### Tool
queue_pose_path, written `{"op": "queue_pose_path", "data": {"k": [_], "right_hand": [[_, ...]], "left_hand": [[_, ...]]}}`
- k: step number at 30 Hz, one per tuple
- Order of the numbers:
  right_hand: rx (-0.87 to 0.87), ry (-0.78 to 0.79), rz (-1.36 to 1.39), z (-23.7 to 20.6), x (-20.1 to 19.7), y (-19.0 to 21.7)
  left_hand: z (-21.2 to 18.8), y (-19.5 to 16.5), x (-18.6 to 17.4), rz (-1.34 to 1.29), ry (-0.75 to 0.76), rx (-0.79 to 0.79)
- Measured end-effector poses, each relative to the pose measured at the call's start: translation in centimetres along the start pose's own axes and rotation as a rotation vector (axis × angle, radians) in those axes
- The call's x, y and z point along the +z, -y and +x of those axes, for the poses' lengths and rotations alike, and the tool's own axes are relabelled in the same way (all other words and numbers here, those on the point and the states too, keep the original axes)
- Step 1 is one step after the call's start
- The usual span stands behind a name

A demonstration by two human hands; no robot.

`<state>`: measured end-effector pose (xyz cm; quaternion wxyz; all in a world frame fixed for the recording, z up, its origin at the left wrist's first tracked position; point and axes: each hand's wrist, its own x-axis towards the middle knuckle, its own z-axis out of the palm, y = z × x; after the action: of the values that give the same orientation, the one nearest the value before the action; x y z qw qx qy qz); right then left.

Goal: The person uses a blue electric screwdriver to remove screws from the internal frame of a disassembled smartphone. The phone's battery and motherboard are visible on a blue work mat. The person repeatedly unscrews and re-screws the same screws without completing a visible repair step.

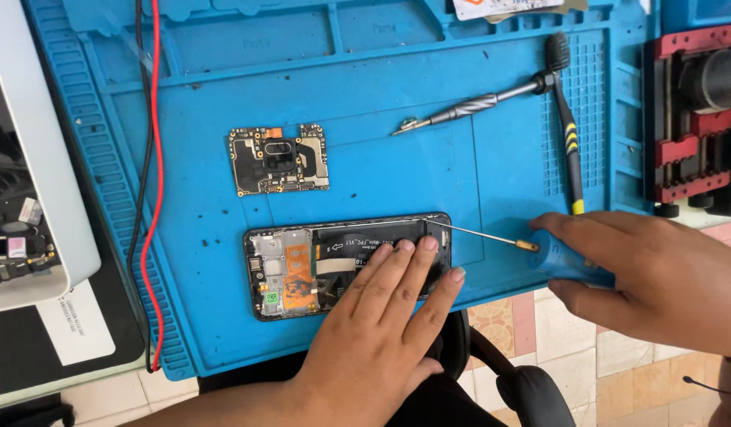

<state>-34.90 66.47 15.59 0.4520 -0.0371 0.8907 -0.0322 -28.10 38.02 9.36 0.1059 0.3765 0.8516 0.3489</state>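
Left hand (381,316) flat on opened phone (302,269); right hand (650,277) grips blue needle-tipped bottle (567,262).

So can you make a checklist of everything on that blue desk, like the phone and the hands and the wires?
Surface: blue mat with ridges and trays.
Job's things: opened phone, back off, insides showing; blue bottle with a thin needle tip touching the phone's corner.
Clutter: circuit board lying apart above the phone; screwdriver; brush.
Grips: left hand flat on the phone; right hand wrapped around the bottle.
Cables: red wire and black wire running down the mat's left side.
Surroundings: red and black clamp at right; tiled floor below.
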Motion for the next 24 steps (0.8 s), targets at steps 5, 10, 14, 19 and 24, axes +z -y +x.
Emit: {"op": "queue_pose_path", "data": {"k": [5, 10, 14, 19, 24], "right_hand": [[0.033, 0.054, 0.006, 1.1, -0.7, -0.2], [0.022, -0.006, -0.009, 1.2, 0.0, -1.2], [-0.135, -0.154, 0.043, 1.1, 0.7, -1.8], [-0.018, -0.140, -0.037, 0.8, 0.8, -1.5], [-0.052, -0.205, -0.109, 1.0, 0.3, -1.2]], "left_hand": [[0.1, 0.4, 1.3, 0.107, -0.013, -0.029], [0.0, 1.0, 2.2, 0.340, -0.165, -0.015], [-0.4, 1.3, 2.2, 0.299, -0.171, 0.008], [-0.4, 0.9, 2.3, 0.289, -0.196, -0.028], [-0.3, 0.8, 2.0, 0.291, -0.181, -0.039]]}}
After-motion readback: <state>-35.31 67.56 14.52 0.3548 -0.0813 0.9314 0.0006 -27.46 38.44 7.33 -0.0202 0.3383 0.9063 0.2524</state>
